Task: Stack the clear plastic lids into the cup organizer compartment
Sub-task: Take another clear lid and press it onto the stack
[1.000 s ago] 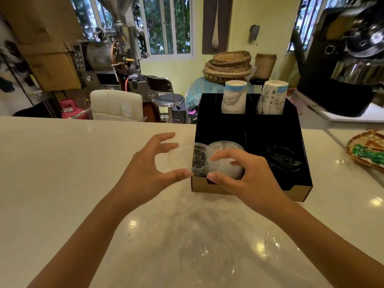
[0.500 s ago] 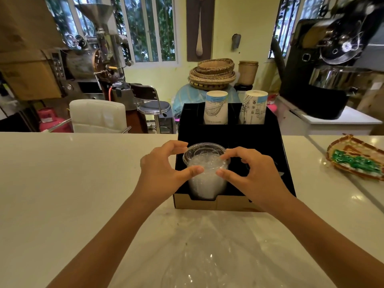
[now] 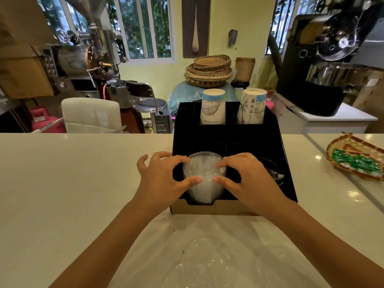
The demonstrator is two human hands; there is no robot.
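Note:
A black cup organizer (image 3: 270,146) stands on the white counter. A stack of clear plastic lids (image 3: 204,173) sits upright in its front left compartment. My left hand (image 3: 162,179) grips the stack from the left, thumb on the front and fingers at the rim. My right hand (image 3: 247,181) grips it from the right in the same way. Black lids (image 3: 274,173) lie in the front right compartment, partly hidden by my right hand. Two stacks of paper cups (image 3: 214,107) stand upside down in the back compartments.
A crumpled clear plastic bag (image 3: 207,260) lies on the counter in front of the organizer. A woven tray with a green packet (image 3: 357,161) sits at the right. Chairs, baskets and coffee roasting machines stand beyond the counter.
Both hands brought the clear lids over the front left compartment and lowered them onto the stack. The fingers have closed more tightly around it.

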